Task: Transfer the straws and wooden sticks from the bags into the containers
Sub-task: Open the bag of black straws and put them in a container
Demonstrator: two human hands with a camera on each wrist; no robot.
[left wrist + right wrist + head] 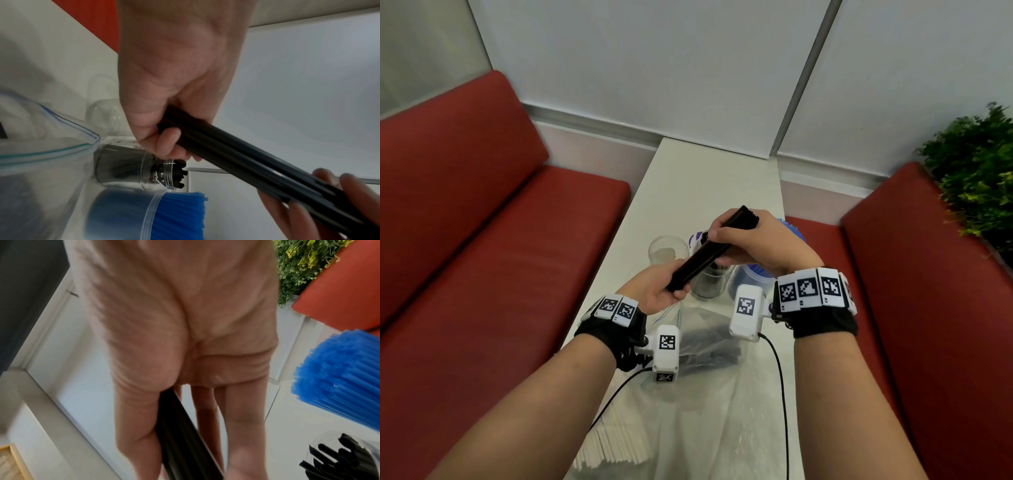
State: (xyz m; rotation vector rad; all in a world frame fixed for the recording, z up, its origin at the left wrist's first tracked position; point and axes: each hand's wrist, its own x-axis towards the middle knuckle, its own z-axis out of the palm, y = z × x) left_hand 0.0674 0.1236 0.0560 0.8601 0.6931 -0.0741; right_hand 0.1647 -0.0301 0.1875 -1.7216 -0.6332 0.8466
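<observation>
Both hands, left hand [659, 291] and right hand [760, 240], are gripping a bundle of black straws [709, 253], tilting it above the black-straw jar [710, 282] directly beneath.

- A narrow white table [688, 178] runs away from the camera and ends at the far wall.
- A red cushioned bench [482, 212] stands on the left of it, and a second red bench [935, 274] on the right.
- The far wall is made of pale grey panels [654, 68] with a grey vertical frame [804, 75] between them.
- A green leafy plant [976, 164] stands behind the right bench.
- The light is soft and even.
</observation>
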